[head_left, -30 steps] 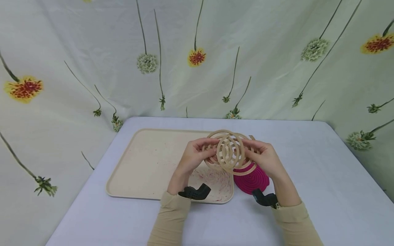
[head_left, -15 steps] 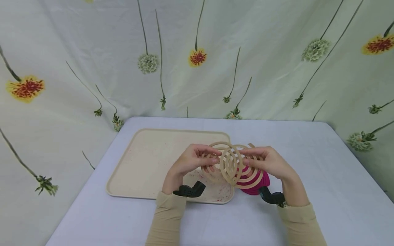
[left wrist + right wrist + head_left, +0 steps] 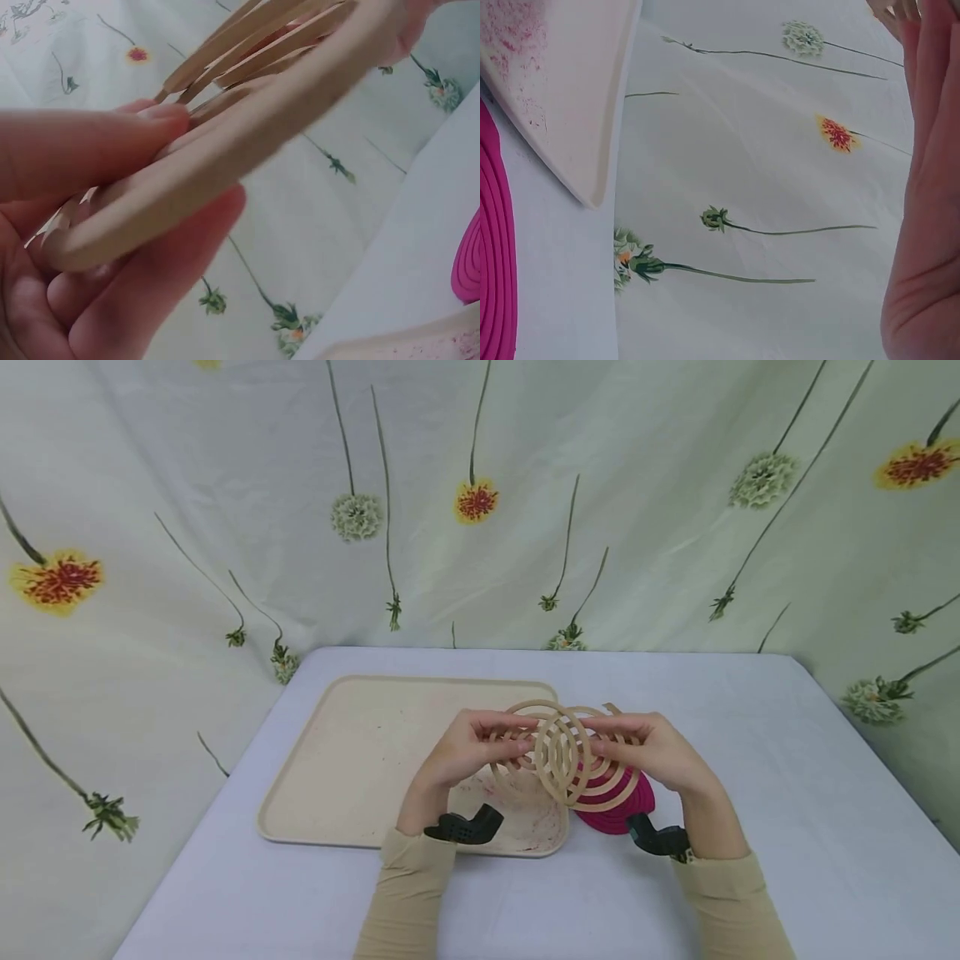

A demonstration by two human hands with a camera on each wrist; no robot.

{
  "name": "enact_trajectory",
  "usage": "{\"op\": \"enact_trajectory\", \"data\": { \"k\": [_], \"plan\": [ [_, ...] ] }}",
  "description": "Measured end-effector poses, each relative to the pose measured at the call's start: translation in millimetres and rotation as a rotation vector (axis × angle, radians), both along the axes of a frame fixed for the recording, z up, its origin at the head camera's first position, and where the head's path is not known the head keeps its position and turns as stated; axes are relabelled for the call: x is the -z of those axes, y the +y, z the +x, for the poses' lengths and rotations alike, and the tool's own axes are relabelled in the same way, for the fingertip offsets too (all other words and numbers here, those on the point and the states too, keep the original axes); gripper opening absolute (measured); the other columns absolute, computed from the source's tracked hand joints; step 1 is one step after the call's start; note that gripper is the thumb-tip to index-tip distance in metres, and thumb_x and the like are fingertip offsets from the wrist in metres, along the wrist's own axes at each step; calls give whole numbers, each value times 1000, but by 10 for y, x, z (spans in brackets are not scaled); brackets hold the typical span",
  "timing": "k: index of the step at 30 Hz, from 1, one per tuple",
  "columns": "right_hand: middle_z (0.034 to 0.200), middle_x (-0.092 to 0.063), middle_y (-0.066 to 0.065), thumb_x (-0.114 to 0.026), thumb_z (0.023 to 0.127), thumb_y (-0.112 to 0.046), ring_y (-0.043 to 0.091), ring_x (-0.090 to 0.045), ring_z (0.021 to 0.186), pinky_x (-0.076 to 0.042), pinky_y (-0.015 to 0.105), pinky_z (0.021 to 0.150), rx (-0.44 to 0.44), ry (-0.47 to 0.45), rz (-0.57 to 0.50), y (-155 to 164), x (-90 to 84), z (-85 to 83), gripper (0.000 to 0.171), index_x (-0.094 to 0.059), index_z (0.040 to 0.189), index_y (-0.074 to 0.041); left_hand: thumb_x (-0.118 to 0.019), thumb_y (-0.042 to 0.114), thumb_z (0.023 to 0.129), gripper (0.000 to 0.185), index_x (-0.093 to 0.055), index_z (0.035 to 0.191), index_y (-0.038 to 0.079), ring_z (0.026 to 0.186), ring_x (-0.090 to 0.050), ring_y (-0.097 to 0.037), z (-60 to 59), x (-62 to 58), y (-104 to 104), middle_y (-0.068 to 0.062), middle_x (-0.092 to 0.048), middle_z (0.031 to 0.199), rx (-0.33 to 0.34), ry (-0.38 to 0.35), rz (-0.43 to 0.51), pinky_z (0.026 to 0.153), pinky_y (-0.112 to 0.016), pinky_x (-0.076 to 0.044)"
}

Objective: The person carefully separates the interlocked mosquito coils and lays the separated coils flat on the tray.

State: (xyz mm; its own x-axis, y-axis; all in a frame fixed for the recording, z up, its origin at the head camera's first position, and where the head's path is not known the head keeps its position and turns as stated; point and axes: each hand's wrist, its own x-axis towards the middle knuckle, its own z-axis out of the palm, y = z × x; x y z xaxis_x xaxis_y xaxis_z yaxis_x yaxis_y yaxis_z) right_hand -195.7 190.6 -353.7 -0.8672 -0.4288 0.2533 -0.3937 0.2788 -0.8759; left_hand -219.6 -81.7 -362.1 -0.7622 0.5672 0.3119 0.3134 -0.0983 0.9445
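A beige openwork piece of flat, overlapping rings or coils (image 3: pixel 206 161) is held up between both hands in front of the body, over the tray's right side. My left hand (image 3: pixel 468 747) pinches its left part between thumb and fingers; the left wrist view shows the thick band lying across them. On the other side, my right hand (image 3: pixel 663 747) pinches the right part with thumb and fingertips. Only a sliver of the piece shows in the right wrist view, beside the right hand (image 3: pixel 930 217). Below it lies a magenta round mat (image 3: pixel 641 797) with concentric ridges, partly covered.
A cream tray (image 3: pixel 360 760) with pink specks toward its near right lies on the white-covered table (image 3: pixel 757 760). The magenta mat lies beside the tray's right edge. Behind the table hangs a flower-print cloth (image 3: pixel 652 552).
Both hands have come slightly lower and a little farther apart, spreading the beige rings wider. In the last half second they have hardly moved. Tray and mat stay put.
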Motion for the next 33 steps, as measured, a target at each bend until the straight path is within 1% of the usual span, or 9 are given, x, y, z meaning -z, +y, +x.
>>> {"op": "enact_trajectory", "data": {
  "k": [5,8,11,18,21,24,28,30,33],
  "plan": [
    [105,-66,-10,-62,88,0,28,-42,125,-43,30,96,103,31,-158,-107,13,3,33,-58,118,12,-62,-9,85,30,-59,115,-14,60,-65,-13,29,-1,147,-16,-69,85,-139,-54,150,56,-25,-55],
    [106,-65,-14,-59,89,3,32,-29,135,-38,29,102,136,44,-271,-152,26,5,32,-57,120,11,-62,-11,84,31,-59,114,-14,61,-65,-11,50,-1,249,-14,-69,85,-222,-65,218,58,-24,-55],
    [104,-66,-13,-57,89,6,37,-26,136,-39,27,100,165,51,-346,-176,30,5,32,-58,120,9,-61,-12,83,30,-60,113,-15,63,-65,-10,69,-2,333,-19,-68,88,-289,-49,260,60,-24,-56],
    [106,-65,-16,-60,87,6,31,-23,138,-24,50,110,248,6,-416,-224,13,4,32,-61,119,5,-62,-12,83,28,-62,111,-14,71,-67,-8,96,0,444,-28,-64,102,-402,-24,294,65,-26,-56],
    [106,-64,-17,-60,87,7,30,-23,138,-30,44,107,276,-2,-419,-239,8,4,33,-61,119,5,-62,-12,83,28,-63,111,-12,76,-67,-9,101,2,471,-25,-64,106,-433,-34,298,67,-26,-56],
    [105,-64,-17,-59,87,8,31,-23,138,-38,32,102,287,-4,-411,-245,5,5,34,-55,120,12,-62,-13,82,28,-64,110,-11,79,-66,-9,107,5,491,-23,-64,108,-452,-48,308,68,-25,-56],
    [108,-64,-14,-60,87,6,30,-24,138,-38,32,102,285,-21,-383,-221,-8,10,34,-58,121,7,-62,-12,83,28,-63,111,-11,77,-66,-8,114,3,483,-22,-65,106,-434,-52,297,67,-25,-56],
    [109,-63,-12,-59,88,5,30,-23,138,-34,37,104,265,-27,-357,-193,-17,16,33,-60,121,4,-62,-11,83,29,-63,112,-11,74,-66,-8,110,0,451,-21,-66,103,-399,-49,273,66,-24,-56],
    [107,-65,-12,-58,88,4,28,-26,136,-36,30,104,206,-31,-301,-138,-27,21,32,-60,120,8,-61,-11,84,30,-61,114,-13,66,-65,-9,90,-2,364,-21,-68,92,-297,-57,243,61,-23,-56]
  ]
}}
